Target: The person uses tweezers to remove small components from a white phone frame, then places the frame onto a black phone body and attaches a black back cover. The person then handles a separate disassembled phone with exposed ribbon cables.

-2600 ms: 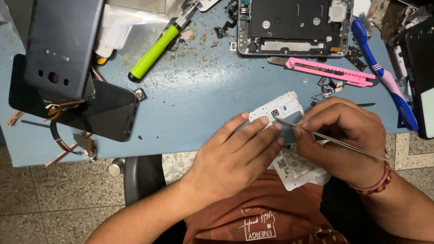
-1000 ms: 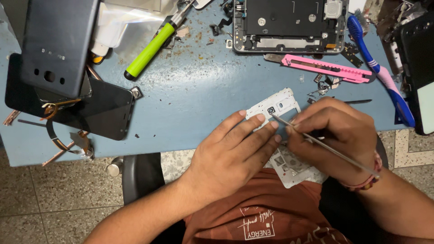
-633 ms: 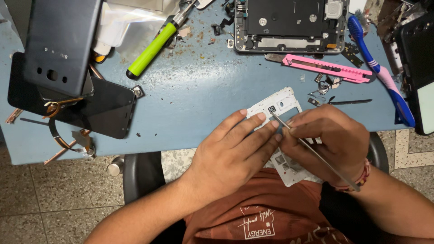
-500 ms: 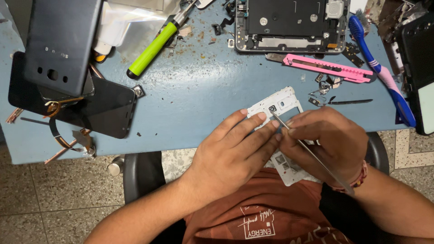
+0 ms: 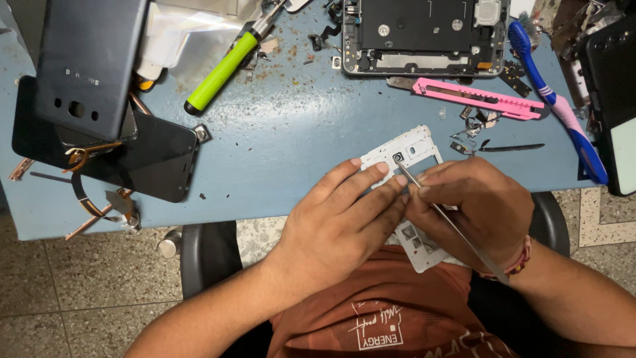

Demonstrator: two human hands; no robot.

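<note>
Blue, scratched surface (image 5: 285, 152), littered with phone parts and tools. At far left, dark phone back cover (image 5: 89, 63) propped over a black phone (image 5: 152, 159) lying flat. At top, opened phone chassis (image 5: 424, 33) with dark innards showing. Along the right edge, black device (image 5: 613, 86), only partly in view. Left hand (image 5: 338, 225) flat over the near edge, fingers (image 5: 371, 179) pressed together and resting on the white phone frame (image 5: 411, 149). Right hand (image 5: 477, 205) just beside it, fingers pinching metal tweezers (image 5: 450, 225). White phone frame half on the surface, half overhanging the lap, mostly hidden under both hands. Green-handled screwdriver (image 5: 222, 69) slanting at upper left. Pink utility knife (image 5: 480, 98) below the chassis, blue-and-pink toothbrush (image 5: 563, 106) slanting beside it. Tweezer tips touching a small round opening near the frame's top corner. Tiny metal scraps (image 5: 474, 122) near the knife.
</note>
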